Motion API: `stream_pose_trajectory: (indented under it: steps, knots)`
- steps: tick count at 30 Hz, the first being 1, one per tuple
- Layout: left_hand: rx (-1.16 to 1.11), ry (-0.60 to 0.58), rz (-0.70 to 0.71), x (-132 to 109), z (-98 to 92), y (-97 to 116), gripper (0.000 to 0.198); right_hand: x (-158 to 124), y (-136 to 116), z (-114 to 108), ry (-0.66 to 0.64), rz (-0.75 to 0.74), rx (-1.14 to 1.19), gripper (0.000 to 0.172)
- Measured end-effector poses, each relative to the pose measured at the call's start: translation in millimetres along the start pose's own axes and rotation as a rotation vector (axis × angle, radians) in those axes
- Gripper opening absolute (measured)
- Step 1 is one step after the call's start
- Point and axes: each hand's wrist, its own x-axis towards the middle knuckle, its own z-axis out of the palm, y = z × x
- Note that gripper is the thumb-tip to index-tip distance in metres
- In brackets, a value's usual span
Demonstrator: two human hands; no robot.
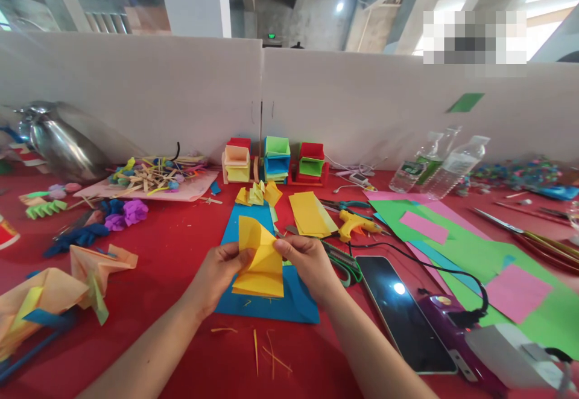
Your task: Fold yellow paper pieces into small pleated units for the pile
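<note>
Between my two hands is a creased sheet of yellow paper (pixel 265 269), held above a blue sheet of paper (pixel 294 308) on the red table. My left hand (pixel 221 275) pinches its left edge, thumb in front. On the other side my right hand (pixel 312 263) grips the upper right edge between thumb and fingers. Just beyond the hands, small folded yellow pieces (pixel 256 194) rest at the blue sheet's far end. A stack of yellow paper (pixel 312 213) lies to the right of them. Thin yellow offcuts (pixel 272 354) are scattered on the near side.
Right of my hands are a yellow glue gun (pixel 359 225), a green cutter (pixel 341 260), a phone (pixel 404 311), a purple power strip (pixel 456 332) and scissors (pixel 529 236). Folded paper boxes (pixel 277 157) stand by the white partition (pixel 136 97). Plastic bottles (pixel 461 166) and a metal jug (pixel 63 142) stand farther out.
</note>
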Motion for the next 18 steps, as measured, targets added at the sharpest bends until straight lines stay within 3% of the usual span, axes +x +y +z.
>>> stream_pose_trajectory:
  steps: [7,15,18]
  knots:
    - [0.163,0.092,0.09,0.0,-2.6,-1.8,0.026,-1.4,-2.4,1.4,-0.032,0.003,0.02,0.035]
    - [0.537,0.218,0.317,-6.4,-0.1,0.0,0.008,-1.3,-0.4,3.9,-0.037,0.0,0.052,0.036]
    - [0.527,0.3,0.39,-6.9,1.2,-2.4,0.016,-1.1,0.2,5.2,-0.039,0.03,0.073,0.036]
